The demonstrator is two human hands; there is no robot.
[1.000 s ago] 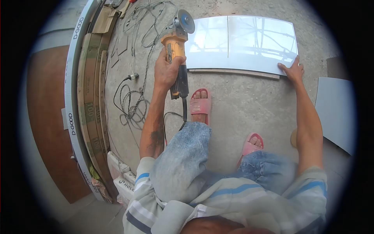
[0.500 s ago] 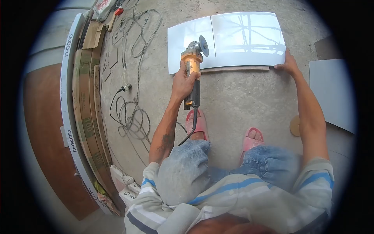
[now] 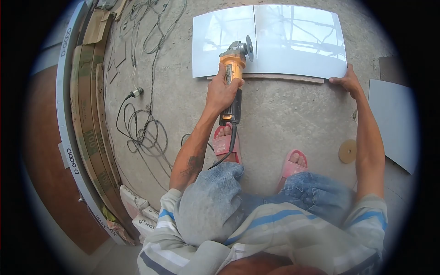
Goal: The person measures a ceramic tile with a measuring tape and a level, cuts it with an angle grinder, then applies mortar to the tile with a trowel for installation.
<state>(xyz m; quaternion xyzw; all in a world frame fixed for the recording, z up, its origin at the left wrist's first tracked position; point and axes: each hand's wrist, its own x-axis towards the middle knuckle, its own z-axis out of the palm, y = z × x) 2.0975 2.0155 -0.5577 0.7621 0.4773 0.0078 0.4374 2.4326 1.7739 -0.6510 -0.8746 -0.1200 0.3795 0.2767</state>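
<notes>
My left hand (image 3: 221, 95) is wrapped around the body of a yellow-and-black angle grinder (image 3: 234, 68), its cord running down past my left foot. The grinder's thin cutting disc (image 3: 250, 48) stands on edge over a glossy white tile (image 3: 298, 43), just left of a dark line (image 3: 255, 34) that crosses the tile from front to back. At the tile's near right corner, my right hand (image 3: 349, 83) grips the edge, thumb along the front and fingers at the side. A thin strip (image 3: 284, 79) shows under the tile's near edge.
Tangled black cable (image 3: 146, 133) and a plug connector (image 3: 136, 92) lie on the concrete at left. Long cardboard boxes (image 3: 85, 105) stand beyond them. A round tan disc (image 3: 347, 151) and a grey-white sheet (image 3: 392, 119) are at right. My feet in pink sandals (image 3: 293, 167) are below the tile.
The grinder has moved slightly right over the tile, bringing its disc closer to the dark line. My right hand stays at the tile's corner. The whole view has shifted a little.
</notes>
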